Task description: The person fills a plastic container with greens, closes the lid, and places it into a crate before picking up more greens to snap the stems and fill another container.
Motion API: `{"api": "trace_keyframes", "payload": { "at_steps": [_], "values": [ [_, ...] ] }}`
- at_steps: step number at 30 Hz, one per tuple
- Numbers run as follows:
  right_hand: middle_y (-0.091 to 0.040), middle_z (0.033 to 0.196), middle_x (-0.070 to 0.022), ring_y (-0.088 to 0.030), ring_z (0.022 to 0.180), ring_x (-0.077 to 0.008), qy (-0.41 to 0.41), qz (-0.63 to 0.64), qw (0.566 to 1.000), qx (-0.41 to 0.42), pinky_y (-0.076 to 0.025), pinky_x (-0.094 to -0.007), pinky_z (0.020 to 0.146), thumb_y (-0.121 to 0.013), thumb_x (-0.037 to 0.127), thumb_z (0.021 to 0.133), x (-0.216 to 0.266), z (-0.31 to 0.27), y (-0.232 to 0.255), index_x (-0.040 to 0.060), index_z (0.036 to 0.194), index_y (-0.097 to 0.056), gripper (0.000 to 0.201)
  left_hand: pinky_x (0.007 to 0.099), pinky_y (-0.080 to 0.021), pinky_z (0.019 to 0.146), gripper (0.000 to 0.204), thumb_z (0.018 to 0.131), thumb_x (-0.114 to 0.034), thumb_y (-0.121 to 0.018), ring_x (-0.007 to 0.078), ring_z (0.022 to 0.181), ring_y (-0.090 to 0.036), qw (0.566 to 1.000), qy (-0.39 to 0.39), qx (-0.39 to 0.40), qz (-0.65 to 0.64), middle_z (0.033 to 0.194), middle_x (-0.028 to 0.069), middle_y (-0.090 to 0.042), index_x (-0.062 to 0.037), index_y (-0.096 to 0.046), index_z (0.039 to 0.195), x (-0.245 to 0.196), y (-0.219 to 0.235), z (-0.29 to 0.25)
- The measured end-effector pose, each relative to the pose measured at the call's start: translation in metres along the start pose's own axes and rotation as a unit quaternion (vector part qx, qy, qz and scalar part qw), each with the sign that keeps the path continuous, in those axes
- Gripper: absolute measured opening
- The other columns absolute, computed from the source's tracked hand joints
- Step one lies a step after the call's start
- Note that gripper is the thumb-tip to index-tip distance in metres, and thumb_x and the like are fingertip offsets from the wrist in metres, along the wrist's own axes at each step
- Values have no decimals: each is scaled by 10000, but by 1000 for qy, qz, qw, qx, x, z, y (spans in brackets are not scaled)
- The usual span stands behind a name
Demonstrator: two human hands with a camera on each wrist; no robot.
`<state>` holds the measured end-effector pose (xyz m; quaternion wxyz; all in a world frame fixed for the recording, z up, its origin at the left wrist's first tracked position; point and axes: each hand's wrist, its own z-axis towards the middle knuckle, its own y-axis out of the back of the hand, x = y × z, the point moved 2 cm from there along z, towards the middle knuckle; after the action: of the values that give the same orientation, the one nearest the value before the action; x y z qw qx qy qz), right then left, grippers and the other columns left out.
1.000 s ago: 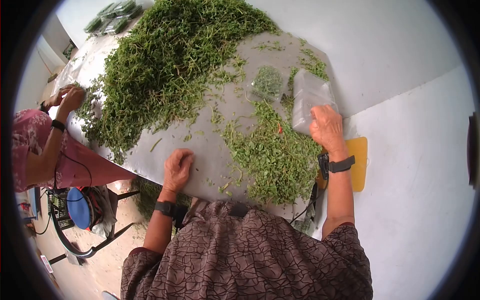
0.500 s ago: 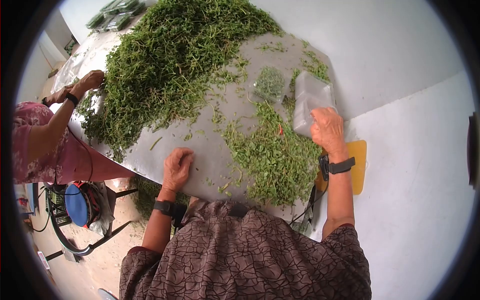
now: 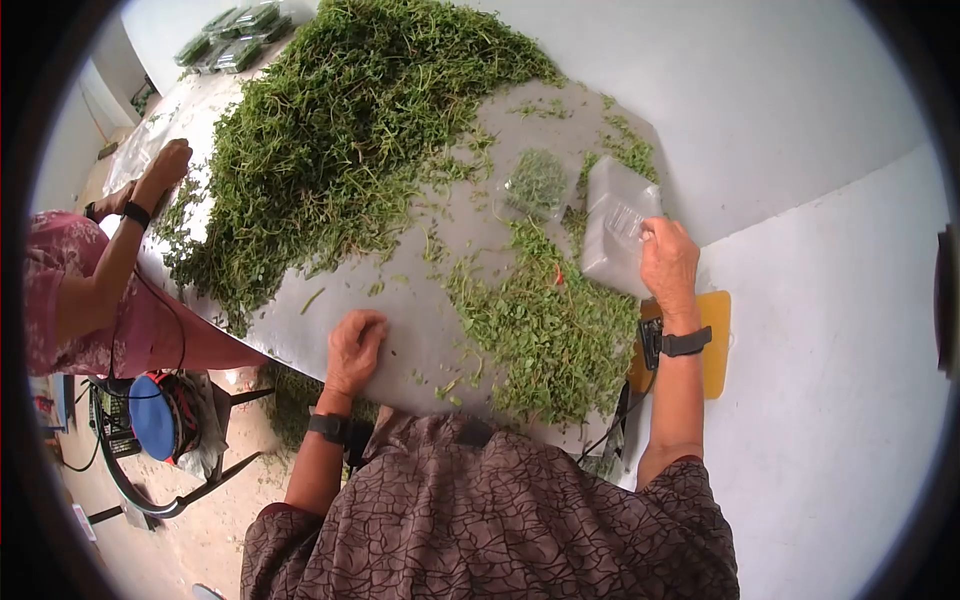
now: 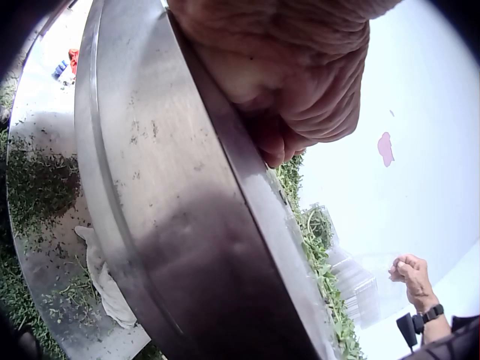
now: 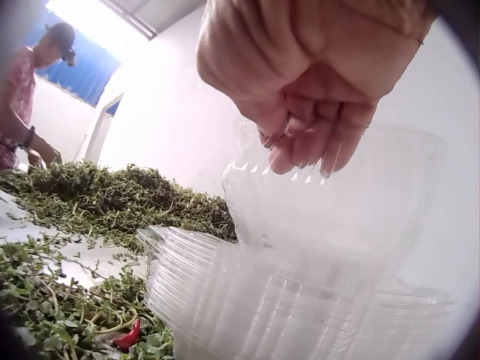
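Note:
My right hand [image 3: 670, 262] pinches the edge of a clear plastic clamshell container [image 5: 330, 217] at the top of a stack of similar containers [image 5: 202, 292]. In the right wrist view its fingers curl against the lifted clear sheet. My left hand [image 3: 356, 350] rests at the table's near edge, fingers loosely curled, holding nothing; the left wrist view shows it on the metal rim [image 4: 217, 142]. Between the hands spreads a low heap of picked green leaves [image 3: 550, 330], with a small red piece [image 5: 128, 335] in it. A clear container filled with greens [image 3: 537, 182] stands left of the stack.
A large pile of leafy stems [image 3: 340, 130] covers the table's far left. Filled clear boxes [image 3: 235, 40] are stacked at the back. Another person [image 3: 90, 280] in pink works at the left side. A yellow board [image 3: 714, 345] lies beside my right wrist, near the wall.
My right hand has shifted slightly right and back, and the top container's edge now tilts up at its fingers. My left hand stays put. The other person's hands have moved at the pile.

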<state>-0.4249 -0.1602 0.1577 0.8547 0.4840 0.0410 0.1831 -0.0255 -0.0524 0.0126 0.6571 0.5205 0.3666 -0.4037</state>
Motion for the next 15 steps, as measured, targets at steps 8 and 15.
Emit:
{"api": "trace_keyframes", "payload": {
  "at_steps": [8,15],
  "values": [
    [-638,791,-127,-615,737,-313,-10,23,991,-135,-496,-399,640,-567,-10,788,-9,10,9,33,912,-612,138,336,-495,638,101,794,-21,-601,275,687,-625,1000,-7,1,10,797,133,-625,-22,-608,895,1,1,0],
    [-620,782,-127,-609,704,-298,2,-50,965,-256,-486,-373,611,-579,-13,803,-8,24,42,28,930,-611,137,329,-499,632,98,803,-20,-599,246,675,-634,999,32,-6,-18,772,117,-622,-13,-610,900,0,-1,-2]
  ]
}}
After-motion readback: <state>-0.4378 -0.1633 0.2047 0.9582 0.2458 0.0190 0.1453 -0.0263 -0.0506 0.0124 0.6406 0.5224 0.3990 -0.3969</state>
